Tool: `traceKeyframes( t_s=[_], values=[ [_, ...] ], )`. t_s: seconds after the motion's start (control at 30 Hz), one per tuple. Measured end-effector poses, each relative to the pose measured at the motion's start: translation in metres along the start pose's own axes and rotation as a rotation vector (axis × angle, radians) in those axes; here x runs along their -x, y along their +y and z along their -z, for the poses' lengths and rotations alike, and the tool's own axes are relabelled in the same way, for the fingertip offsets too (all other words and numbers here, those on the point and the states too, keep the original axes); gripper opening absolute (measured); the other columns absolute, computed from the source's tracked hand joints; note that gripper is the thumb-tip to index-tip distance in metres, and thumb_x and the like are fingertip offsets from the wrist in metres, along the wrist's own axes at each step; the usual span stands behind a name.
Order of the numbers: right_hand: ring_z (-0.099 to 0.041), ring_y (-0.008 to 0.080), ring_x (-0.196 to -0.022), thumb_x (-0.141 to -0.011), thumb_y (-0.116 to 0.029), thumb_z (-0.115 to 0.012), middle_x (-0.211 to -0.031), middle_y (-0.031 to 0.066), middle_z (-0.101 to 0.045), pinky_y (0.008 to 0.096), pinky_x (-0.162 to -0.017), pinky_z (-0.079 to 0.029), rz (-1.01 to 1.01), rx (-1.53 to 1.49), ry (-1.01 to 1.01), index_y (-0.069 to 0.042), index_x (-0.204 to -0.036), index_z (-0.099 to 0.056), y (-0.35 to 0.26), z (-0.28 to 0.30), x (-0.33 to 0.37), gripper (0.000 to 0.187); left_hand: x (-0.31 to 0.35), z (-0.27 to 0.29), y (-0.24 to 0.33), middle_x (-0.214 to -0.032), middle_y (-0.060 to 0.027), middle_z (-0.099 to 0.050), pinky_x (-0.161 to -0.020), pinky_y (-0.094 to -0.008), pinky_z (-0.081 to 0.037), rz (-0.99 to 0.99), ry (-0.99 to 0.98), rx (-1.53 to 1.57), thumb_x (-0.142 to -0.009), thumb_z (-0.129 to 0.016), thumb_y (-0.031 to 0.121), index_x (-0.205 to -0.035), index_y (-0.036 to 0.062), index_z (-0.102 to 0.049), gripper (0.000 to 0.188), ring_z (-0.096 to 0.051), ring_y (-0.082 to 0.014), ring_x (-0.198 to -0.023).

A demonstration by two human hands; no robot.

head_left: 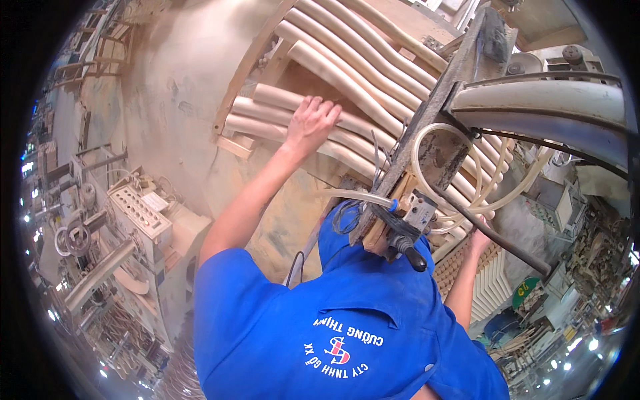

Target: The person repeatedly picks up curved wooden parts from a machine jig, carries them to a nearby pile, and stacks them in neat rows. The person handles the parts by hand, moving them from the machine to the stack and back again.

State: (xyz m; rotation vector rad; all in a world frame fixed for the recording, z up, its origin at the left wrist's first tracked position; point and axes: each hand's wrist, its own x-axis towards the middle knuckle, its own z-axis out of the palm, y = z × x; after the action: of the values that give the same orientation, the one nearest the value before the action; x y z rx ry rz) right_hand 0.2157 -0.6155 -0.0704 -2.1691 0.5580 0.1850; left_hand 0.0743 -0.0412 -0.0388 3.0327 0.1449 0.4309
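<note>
Long, pale curved wooden pieces (370, 50) lie side by side in a slanting row on a wooden rack (257, 63). My left hand (312, 125) is closed over one curved wooden piece (273, 97) near its left end, knuckles up. Two more such pieces lie just beside it, toward me. Far to the right, my right hand (479, 238) is at the other ends of the pieces. Its fingers are partly hidden, but they seem bent round a piece's end. A dark metal machine arm (427, 127) crosses above the row and covers the middle of the pieces.
A valve block with a black-knobbed lever (408, 250) hangs close before my chest. Clear hoses (417, 157) loop from it past a thick pale machine beam (540, 103). A control box with buttons (139, 210) stands at left. Stacked wooden parts (490, 283) lie at lower right.
</note>
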Motion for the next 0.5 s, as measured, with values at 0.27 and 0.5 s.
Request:
traceKeyframes(
  t_s=[0.27,0.5],
  values=[
    [-0.063,0.0134,-0.095,-0.102,-0.026,-0.064,-0.107,0.0060,-0.074,0.0303,-0.084,-0.050,-0.011,0.158,-0.114,0.005,-0.121,-0.071,-0.039,-0.031,0.023,0.037,-0.011,0.012,-0.034,-0.100,-0.0109,-0.070,-0.100,-0.0436,-0.043,0.047,-0.266,-0.031,-0.098,-0.057,0.048,-0.100,0.0093,-0.069,0.040,-0.063,-0.0279,-0.106],
    [-0.067,0.0224,-0.092,-0.101,-0.046,-0.063,-0.099,0.0160,-0.076,0.0358,-0.087,-0.050,0.143,0.380,-0.034,0.005,-0.118,-0.072,-0.047,-0.032,0.030,0.054,-0.015,0.008,-0.043,-0.092,-0.0117,-0.072,-0.088,-0.0446,-0.047,0.071,-0.359,-0.042,-0.102,-0.052,0.047,-0.095,0.0085,-0.070,0.043,-0.067,-0.0297,-0.094]
  ],
)
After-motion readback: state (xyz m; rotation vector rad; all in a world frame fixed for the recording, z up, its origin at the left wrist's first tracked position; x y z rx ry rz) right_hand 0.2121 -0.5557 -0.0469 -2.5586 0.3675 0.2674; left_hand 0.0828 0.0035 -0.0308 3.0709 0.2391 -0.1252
